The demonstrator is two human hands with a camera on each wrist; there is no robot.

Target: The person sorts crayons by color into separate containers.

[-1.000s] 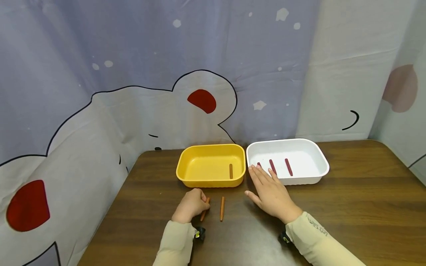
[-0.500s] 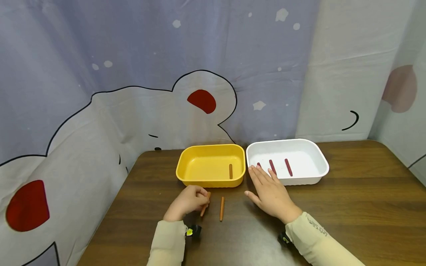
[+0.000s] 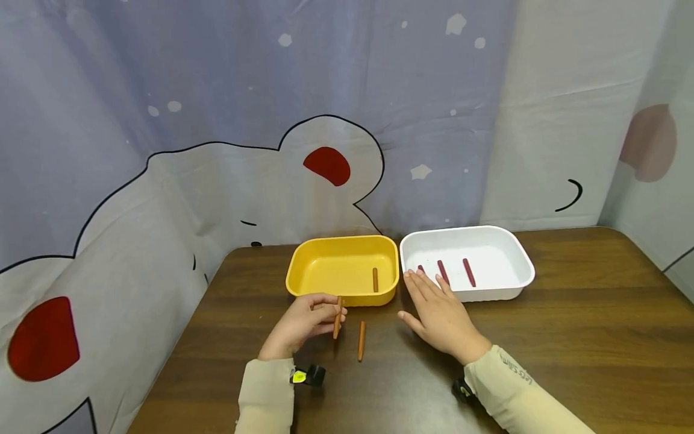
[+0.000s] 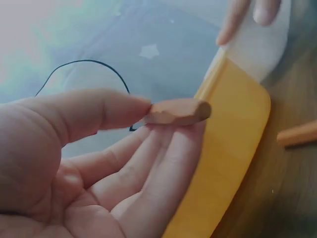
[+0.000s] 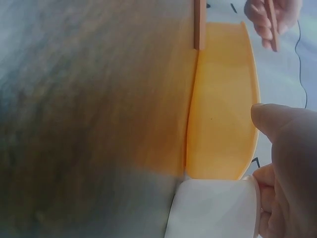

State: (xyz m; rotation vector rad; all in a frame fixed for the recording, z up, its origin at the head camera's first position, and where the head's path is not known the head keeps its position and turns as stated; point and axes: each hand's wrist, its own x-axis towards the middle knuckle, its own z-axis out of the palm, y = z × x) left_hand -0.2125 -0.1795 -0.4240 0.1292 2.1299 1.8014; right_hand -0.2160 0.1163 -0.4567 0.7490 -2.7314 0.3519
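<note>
My left hand (image 3: 303, 319) pinches an orange-brown crayon (image 3: 338, 322) between thumb and fingers, just in front of the yellow tray (image 3: 325, 271). In the left wrist view the faceted crayon (image 4: 181, 111) points its end toward the camera. A second orange-brown crayon (image 3: 361, 341) lies on the table to the right of that hand. One brownish crayon (image 3: 376, 280) is inside the yellow tray. My right hand (image 3: 441, 319) has its fingers straight, their tips at the near left rim of the white tray (image 3: 501, 259). Dark red crayons (image 3: 469, 272) lie in this tray, one partly hidden by the fingers.
Both trays stand side by side at the back of the brown wooden table (image 3: 585, 337). Behind them hangs a printed cloth (image 3: 434, 108), which also runs along the left and right sides.
My left hand has lifted one crayon off the table and moved it slightly up toward the yellow tray, turning the wrist. The right hand has stayed put.
</note>
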